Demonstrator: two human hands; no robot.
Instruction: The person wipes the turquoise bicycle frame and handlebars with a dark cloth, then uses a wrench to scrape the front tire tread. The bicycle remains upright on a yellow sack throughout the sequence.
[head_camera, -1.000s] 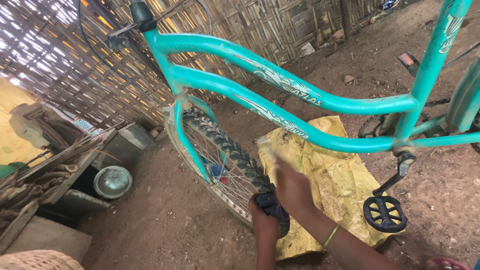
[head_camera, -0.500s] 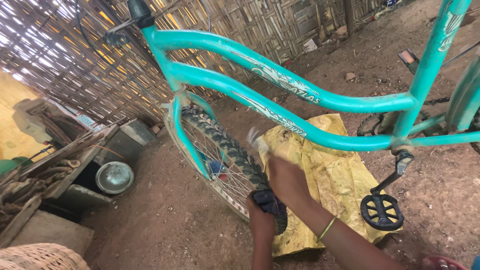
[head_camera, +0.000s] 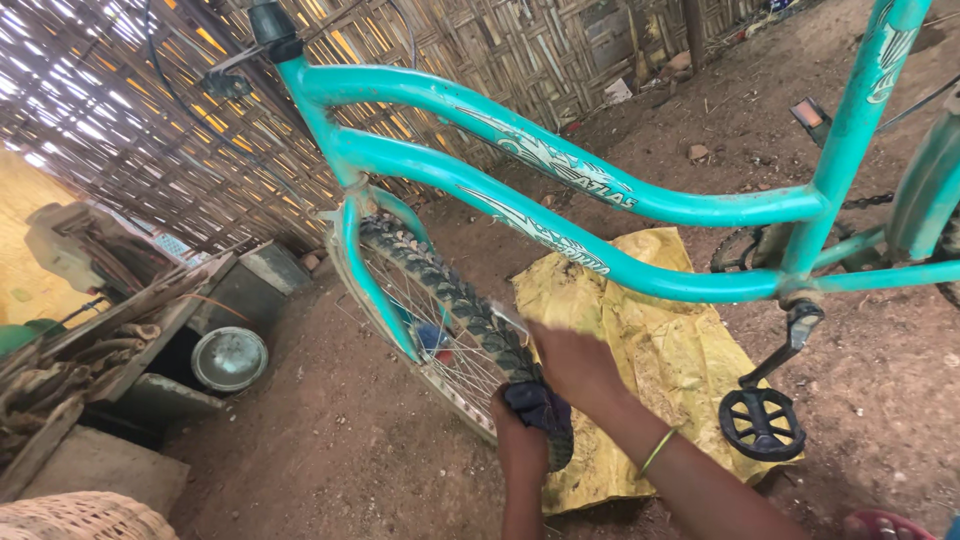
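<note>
Left hand (head_camera: 522, 432) grips the lower tyre (head_camera: 455, 300) of the front wheel, fingers wrapped round it. Right hand (head_camera: 575, 365) lies on the tyre just above, motion-blurred; finger state cannot be told. Wheel sits in the teal bicycle frame (head_camera: 600, 195), beside a yellow sheet (head_camera: 670, 350). Rim partly hidden behind fork.

Bare forearms, with 1 thin, seemingly yellow-green bangle (head_camera: 657, 452) on the right wrist.

Left hand (head_camera: 520, 440) low, forearm rising straight from bottom edge, fingers curled in a grip. Right hand (head_camera: 578, 365) just above it, palm down, fingers bent (thin bangle on wrist), forearm running in from lower right. Hands nearly touching.
</note>
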